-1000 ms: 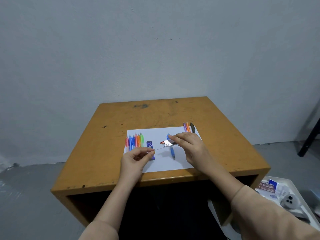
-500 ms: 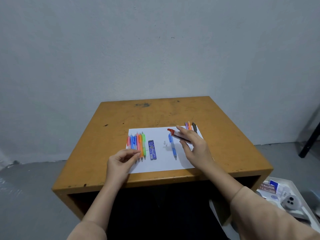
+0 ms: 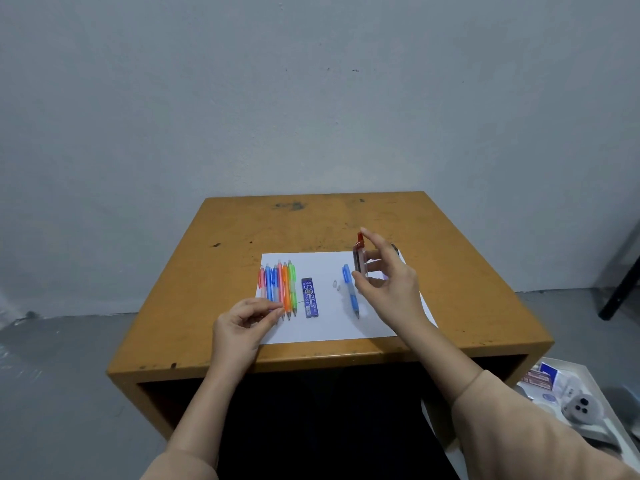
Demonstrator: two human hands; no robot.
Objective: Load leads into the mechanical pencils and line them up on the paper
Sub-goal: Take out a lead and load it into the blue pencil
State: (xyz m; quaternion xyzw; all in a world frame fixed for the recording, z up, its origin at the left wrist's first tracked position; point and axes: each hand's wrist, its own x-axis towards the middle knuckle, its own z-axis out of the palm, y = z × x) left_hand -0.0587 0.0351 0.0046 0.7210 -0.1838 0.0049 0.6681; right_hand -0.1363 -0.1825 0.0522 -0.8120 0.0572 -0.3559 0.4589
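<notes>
One sheet of paper (image 3: 325, 327) lies on the tabletop (image 3: 242, 230). Near its left edge six pencils (image 3: 281, 282) lie side by side, tips toward the person: red, two blue, pink, orange and green, though they are packed so close that the count is not certain. A seventh, the blue pencil (image 3: 350, 289), lies alone right of centre. Between them are one blue lead case (image 3: 310, 297), lying flat, and two tiny white caps (image 3: 336, 285). The left hand (image 3: 242, 327) pinches a thin lead (image 3: 297, 302) between thumb and fingertips, over the row's tips; the lead is a faint line and hard to make out. The right hand (image 3: 388, 289) grips a clear case (image 3: 359, 263) with a red top, upright above the paper. Behind this hand a dark pencil end (image 3: 393, 247) shows; how many lie there is hidden. At lower right one tray (image 3: 595, 379) is cut off by the frame, and its contents are blurred.
</notes>
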